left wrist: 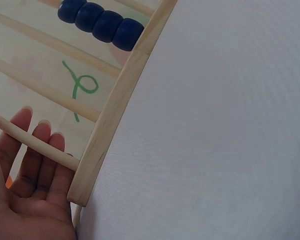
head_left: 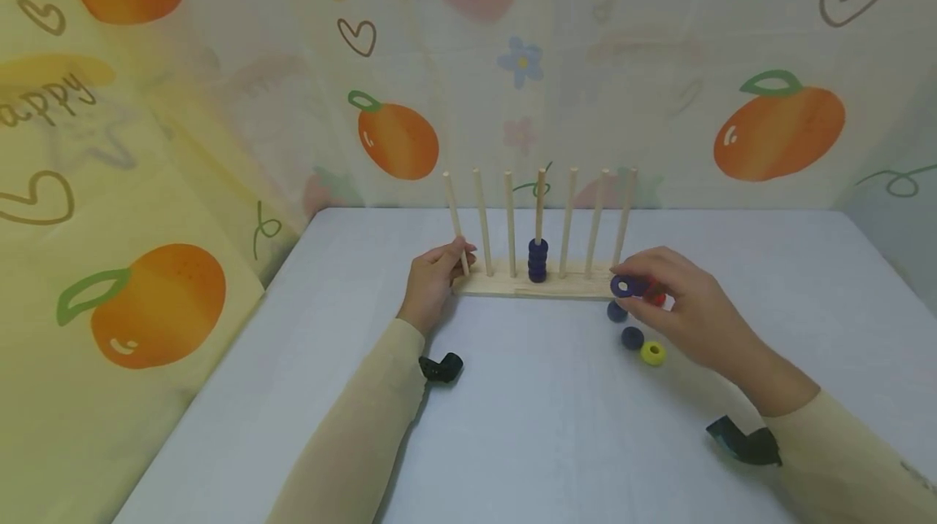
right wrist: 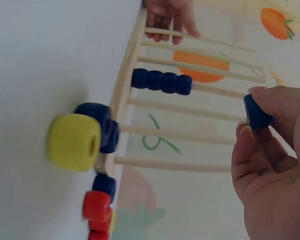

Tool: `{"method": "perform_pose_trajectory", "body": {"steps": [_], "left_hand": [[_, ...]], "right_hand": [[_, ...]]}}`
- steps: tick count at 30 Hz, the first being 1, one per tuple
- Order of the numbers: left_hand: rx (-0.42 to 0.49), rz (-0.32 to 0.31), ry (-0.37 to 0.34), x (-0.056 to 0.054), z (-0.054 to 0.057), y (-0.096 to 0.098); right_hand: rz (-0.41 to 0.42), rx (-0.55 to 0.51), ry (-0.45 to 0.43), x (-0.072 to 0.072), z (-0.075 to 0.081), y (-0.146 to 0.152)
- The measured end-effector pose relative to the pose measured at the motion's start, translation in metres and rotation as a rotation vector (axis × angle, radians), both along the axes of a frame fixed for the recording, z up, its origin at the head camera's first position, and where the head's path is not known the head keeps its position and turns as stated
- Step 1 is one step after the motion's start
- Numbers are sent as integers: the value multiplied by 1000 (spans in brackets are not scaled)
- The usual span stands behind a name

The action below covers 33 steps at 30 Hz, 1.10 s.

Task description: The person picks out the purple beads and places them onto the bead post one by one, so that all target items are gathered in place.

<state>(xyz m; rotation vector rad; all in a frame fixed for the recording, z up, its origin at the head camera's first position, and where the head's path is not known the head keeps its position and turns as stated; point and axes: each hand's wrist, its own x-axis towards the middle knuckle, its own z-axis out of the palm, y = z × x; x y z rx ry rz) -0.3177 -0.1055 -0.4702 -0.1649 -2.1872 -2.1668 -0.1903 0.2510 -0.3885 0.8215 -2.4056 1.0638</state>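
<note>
A wooden rack [head_left: 490,288] with several upright pegs stands on the table, and dark blue beads [head_left: 538,262] are stacked on its middle peg. At the rack's left end my left hand [head_left: 430,284] pinches the leftmost peg [left wrist: 37,142] low down, thumb on one side and fingers behind it. My right hand [head_left: 691,312] holds a single blue bead [right wrist: 258,112] between thumb and fingertips. In the head view this bead is in front of the rack's right end, its hole showing.
Loose on the white table [head_left: 512,426] near the rack's right end lie a yellow bead [head_left: 654,353], a blue bead [head_left: 633,338] beside it and another blue bead [head_left: 616,312]. Red beads [right wrist: 96,206] lie further right, partly behind my right hand in the head view. A fruit-patterned cloth [head_left: 629,44] hangs behind.
</note>
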Motion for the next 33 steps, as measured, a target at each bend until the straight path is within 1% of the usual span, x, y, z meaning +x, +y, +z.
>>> {"method": "perform_pose_trajectory", "body": {"steps": [4, 11, 13, 21, 26, 33], "left_hand": [[4, -4, 3, 0, 0, 0], [8, -5, 2, 0, -1, 1], [12, -3, 3, -1, -1, 1], [9, -1, -3, -1, 0, 0], [11, -4, -3, 0, 1, 1], [14, -6, -7, -1, 1, 1]], "right_hand": [[17, 13, 18, -3, 11, -8], [51, 22, 112, -11, 29, -22], [61, 17, 123, -13, 33, -27], [46, -5, 101, -23, 47, -43], [86, -38, 122, -34, 58, -51], [92, -72, 88, -46, 72, -61]]}}
